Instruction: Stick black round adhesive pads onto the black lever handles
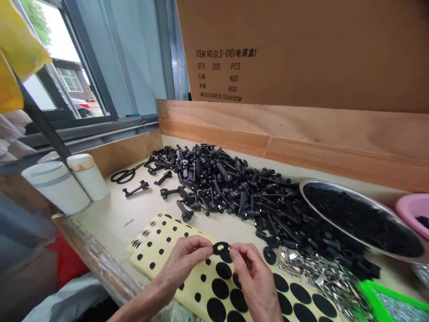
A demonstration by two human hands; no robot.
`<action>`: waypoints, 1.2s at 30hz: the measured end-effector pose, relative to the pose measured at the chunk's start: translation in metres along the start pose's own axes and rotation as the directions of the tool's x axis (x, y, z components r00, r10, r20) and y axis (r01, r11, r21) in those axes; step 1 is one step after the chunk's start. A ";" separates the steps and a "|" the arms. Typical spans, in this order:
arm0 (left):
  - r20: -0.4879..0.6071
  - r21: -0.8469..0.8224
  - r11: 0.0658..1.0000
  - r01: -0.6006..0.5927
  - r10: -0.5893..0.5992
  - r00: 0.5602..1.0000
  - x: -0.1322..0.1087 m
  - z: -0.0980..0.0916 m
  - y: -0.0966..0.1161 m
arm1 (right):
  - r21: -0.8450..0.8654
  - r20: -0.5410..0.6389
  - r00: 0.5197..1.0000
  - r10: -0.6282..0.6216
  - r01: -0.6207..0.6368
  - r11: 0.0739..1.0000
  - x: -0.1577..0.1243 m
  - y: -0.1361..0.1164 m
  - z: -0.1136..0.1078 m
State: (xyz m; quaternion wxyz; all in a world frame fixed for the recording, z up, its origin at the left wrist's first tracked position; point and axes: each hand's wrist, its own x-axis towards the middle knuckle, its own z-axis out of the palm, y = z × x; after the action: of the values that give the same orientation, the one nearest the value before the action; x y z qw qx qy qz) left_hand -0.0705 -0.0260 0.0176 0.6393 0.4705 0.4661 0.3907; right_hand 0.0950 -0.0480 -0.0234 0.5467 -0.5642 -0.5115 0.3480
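My left hand [182, 264] and right hand [254, 279] close in a narrow pinch on a black ring [220, 247], the fingertips of each hand gripping opposite edges of it, just above a yellow backing sheet [161, 239] dotted with black adhesive discs [220, 288]. The sheet lies on a pale workbench [114, 214], with a second sheet edge showing beneath it at the left.

Beyond the sheet sits a wide heap of black plastic T-handled bolts [214, 183]. To the right of the sheet lies a tangle of silver metal clips [321, 277], with a green-rimmed tray [375, 299] at its near corner. Farther right of the sheet stand a steel bowl [335, 197] filled with small black parts and a pink basin [414, 208]. Up and left of the sheet are black-handled scissors [124, 175] and two white canisters [55, 188]. Behind the sheet, a cardboard carton [301, 53] marked "ITEM NO. BLS-010" stands above a wooden board [268, 134].
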 end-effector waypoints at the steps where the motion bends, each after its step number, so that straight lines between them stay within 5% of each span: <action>1: -0.011 0.001 1.000 0.013 -0.013 1.000 0.000 0.002 -0.001 | -0.054 -0.001 1.000 -0.025 0.025 0.998 0.000 -0.001 -0.002; 7: -0.070 -0.040 0.998 0.055 -0.058 0.996 -0.003 0.005 -0.002 | -0.386 -0.112 0.978 -0.177 0.122 0.914 0.006 -0.002 -0.017; 14: 0.011 -0.063 0.998 0.026 -0.026 1.000 -0.005 0.004 -0.001 | -0.060 0.189 0.981 0.032 -0.020 0.998 0.010 -0.002 -0.015; 24: 0.056 -0.077 0.994 0.076 -0.071 0.996 -0.004 0.007 0.000 | 0.180 0.076 0.972 0.223 -0.233 0.956 0.005 0.012 -0.006; 28: 0.003 0.112 0.994 -0.002 0.002 1.000 -0.002 0.003 -0.004 | -0.030 0.066 0.997 0.038 -0.037 0.999 0.000 -0.001 -0.003; 32: 0.002 0.463 0.851 -0.246 0.277 0.961 0.014 -0.020 -0.002 | -0.224 -0.119 0.954 -0.275 0.244 0.943 -0.007 -0.015 -0.006; 36: 0.036 0.854 0.417 -0.311 0.549 0.835 0.054 -0.067 0.007 | -0.149 -0.350 0.928 -0.132 0.084 0.985 -0.002 -0.012 -0.019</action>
State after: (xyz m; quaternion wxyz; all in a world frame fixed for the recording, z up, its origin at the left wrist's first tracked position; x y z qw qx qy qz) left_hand -0.1212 0.0419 0.0040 0.1494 0.7661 0.5319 0.3285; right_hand 0.1098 -0.0559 -0.0087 0.6107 -0.6239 -0.4555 0.1742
